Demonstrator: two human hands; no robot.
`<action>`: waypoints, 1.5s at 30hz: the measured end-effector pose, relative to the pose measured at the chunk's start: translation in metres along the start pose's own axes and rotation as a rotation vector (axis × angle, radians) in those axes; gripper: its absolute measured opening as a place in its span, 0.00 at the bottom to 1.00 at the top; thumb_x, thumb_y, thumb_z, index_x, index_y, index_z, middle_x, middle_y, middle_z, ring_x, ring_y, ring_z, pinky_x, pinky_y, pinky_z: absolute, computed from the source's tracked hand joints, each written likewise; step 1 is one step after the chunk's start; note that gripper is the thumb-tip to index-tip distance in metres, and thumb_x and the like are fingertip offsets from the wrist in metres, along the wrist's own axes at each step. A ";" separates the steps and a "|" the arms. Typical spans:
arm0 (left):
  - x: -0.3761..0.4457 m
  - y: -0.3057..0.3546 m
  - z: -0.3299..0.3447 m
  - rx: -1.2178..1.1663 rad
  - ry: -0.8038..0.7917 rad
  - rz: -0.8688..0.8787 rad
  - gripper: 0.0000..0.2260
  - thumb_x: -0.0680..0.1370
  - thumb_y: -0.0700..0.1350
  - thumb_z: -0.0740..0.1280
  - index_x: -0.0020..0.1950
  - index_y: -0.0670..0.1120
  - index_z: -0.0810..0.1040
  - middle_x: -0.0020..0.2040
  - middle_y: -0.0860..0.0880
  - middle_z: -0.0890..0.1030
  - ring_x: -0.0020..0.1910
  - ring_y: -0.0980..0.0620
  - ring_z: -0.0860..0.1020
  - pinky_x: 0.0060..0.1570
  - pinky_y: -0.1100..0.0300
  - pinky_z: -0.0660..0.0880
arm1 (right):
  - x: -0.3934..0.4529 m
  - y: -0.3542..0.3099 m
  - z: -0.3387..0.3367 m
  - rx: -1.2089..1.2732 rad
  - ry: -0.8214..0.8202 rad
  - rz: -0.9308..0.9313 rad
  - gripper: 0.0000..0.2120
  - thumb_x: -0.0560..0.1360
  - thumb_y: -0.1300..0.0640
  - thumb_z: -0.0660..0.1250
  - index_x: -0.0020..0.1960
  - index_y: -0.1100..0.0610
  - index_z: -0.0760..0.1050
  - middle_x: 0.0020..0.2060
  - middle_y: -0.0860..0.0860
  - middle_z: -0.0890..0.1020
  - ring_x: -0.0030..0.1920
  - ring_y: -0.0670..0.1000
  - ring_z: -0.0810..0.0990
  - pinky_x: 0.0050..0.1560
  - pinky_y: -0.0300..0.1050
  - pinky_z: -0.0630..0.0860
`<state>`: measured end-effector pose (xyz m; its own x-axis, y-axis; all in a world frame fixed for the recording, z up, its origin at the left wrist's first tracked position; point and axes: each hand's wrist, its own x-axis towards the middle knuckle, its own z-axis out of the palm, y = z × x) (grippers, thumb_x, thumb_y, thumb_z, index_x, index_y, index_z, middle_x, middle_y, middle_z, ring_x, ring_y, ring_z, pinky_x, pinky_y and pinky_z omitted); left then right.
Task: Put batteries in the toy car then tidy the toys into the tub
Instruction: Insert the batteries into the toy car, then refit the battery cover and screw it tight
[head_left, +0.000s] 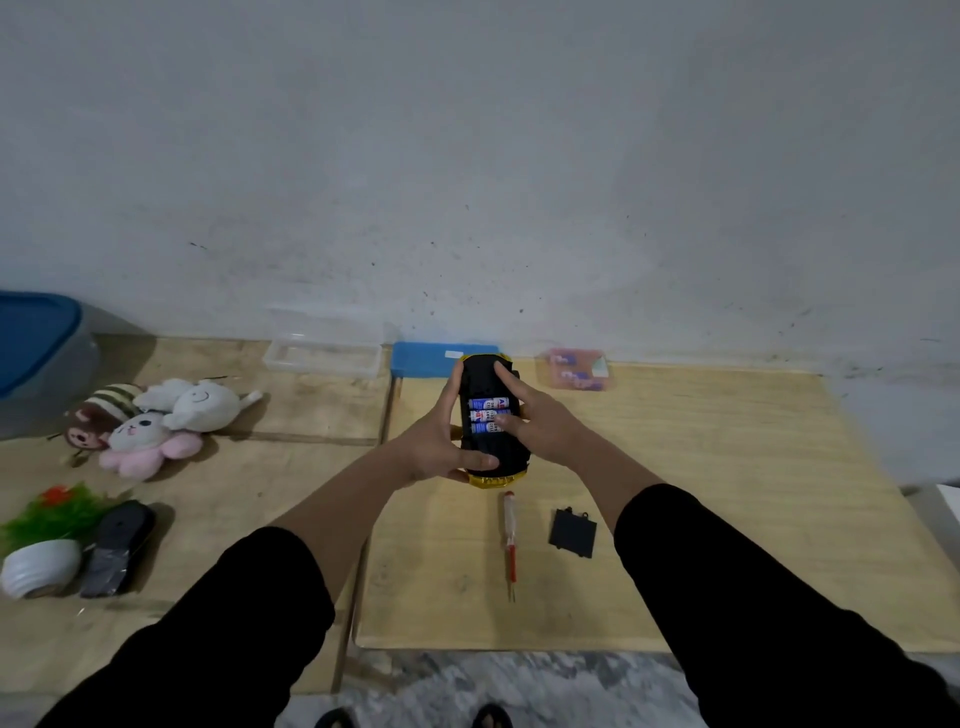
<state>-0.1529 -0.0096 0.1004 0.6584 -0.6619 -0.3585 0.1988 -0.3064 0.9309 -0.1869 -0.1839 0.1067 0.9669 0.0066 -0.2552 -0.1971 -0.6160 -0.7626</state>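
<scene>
The left hand (441, 441) grips the upturned toy car (491, 415) above the tabletop (727, 519) while the right hand (535, 421) presses batteries (485, 415) home with straight fingers; next probably comes refitting the cover (573, 532) lying nearer than the hands.

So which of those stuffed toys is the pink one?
The pink plush toy, with a white face, lies nearest the person in the pile. The white plush and the striped brown plush lie behind it.
</scene>
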 end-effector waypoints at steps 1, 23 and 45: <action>0.001 0.001 0.001 0.001 -0.001 0.001 0.55 0.69 0.36 0.76 0.73 0.70 0.38 0.72 0.51 0.64 0.57 0.53 0.77 0.43 0.53 0.81 | 0.000 0.001 -0.001 0.000 0.002 -0.004 0.31 0.80 0.55 0.61 0.76 0.42 0.48 0.72 0.52 0.67 0.66 0.55 0.71 0.63 0.50 0.73; 0.024 -0.023 0.012 -0.056 0.021 -0.082 0.55 0.71 0.34 0.73 0.73 0.68 0.36 0.67 0.54 0.69 0.58 0.53 0.76 0.45 0.50 0.81 | -0.023 0.061 -0.007 0.008 0.150 0.131 0.37 0.76 0.51 0.66 0.76 0.42 0.45 0.52 0.53 0.81 0.49 0.54 0.81 0.54 0.44 0.72; 0.034 -0.045 0.036 -0.018 -0.018 -0.141 0.55 0.70 0.34 0.74 0.73 0.68 0.36 0.71 0.50 0.66 0.59 0.51 0.76 0.46 0.50 0.81 | -0.049 0.102 -0.014 -0.057 0.141 0.306 0.34 0.71 0.68 0.69 0.73 0.51 0.64 0.49 0.55 0.80 0.51 0.51 0.78 0.52 0.38 0.73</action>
<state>-0.1654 -0.0432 0.0440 0.6101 -0.6251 -0.4868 0.3014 -0.3851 0.8723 -0.2518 -0.2580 0.0499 0.8782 -0.2913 -0.3794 -0.4756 -0.6160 -0.6280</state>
